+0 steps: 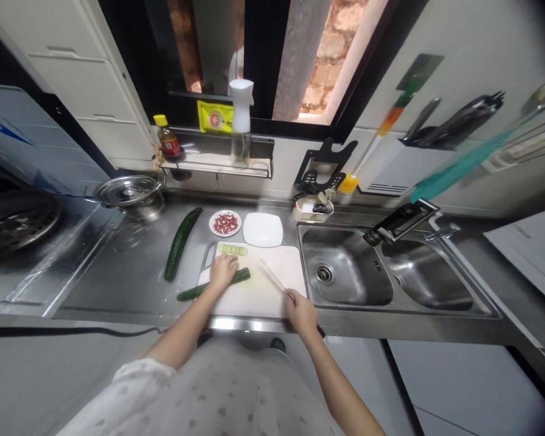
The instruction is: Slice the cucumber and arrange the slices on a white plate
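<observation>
My right hand (301, 313) is closed round the handle of a knife (275, 277), whose blade points up and left over the white cutting board (272, 303). Just below a short row of cucumber slices (232, 250) is my left hand (224, 270), its fingers bent together; anything between them is hidden. Under my left wrist lies a cut cucumber (240, 277), its cut end on the board and its other end past the board's left edge. A whole cucumber (180, 245) rests on the steel counter to the left.
Behind the board stand a small plate of chopped red pieces (226, 224) and a white square plate (263, 230). A lidded pot (136, 197) is at back left. To the right is a double sink (349, 272) with a tap. A shelf (213, 165) holds bottles.
</observation>
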Motion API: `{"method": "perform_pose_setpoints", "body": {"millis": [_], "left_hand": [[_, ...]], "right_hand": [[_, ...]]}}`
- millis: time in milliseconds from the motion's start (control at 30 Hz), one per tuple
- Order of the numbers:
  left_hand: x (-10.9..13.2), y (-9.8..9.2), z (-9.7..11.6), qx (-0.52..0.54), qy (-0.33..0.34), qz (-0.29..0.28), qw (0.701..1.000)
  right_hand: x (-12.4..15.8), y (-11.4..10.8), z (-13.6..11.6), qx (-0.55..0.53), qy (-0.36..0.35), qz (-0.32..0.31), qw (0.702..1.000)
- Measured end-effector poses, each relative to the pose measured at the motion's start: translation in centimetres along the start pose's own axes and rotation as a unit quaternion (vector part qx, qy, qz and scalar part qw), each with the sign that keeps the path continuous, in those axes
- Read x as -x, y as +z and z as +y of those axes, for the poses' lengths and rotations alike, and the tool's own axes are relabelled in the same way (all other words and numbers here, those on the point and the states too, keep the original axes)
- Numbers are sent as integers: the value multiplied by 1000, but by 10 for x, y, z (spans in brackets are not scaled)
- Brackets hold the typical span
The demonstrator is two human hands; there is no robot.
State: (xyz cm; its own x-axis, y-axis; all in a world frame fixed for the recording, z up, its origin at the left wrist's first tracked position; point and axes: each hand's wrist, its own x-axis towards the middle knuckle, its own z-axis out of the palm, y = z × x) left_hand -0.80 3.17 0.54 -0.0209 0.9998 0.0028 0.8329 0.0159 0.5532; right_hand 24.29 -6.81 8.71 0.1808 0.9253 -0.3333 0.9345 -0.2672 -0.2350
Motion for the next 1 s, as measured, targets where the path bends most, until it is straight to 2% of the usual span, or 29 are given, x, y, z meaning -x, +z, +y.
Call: {"method": "perform_pose_setpoints", "body": {"millis": [100,333,633,1000], "left_hand": [[14,-3,0,6,32,5,999],[32,-9,2,16,113,7,993],[32,-10,8,32,165,-15,986],[30,0,0,-3,195,-50,980]], "right_hand": [[-3,2,-6,-16,-27,-14,999],[-9,4,-32,38,-101,-67,992],[-17,2,-55,32,-104,-60,992],[-16,12,-68,42,-114,-51,991]]}}
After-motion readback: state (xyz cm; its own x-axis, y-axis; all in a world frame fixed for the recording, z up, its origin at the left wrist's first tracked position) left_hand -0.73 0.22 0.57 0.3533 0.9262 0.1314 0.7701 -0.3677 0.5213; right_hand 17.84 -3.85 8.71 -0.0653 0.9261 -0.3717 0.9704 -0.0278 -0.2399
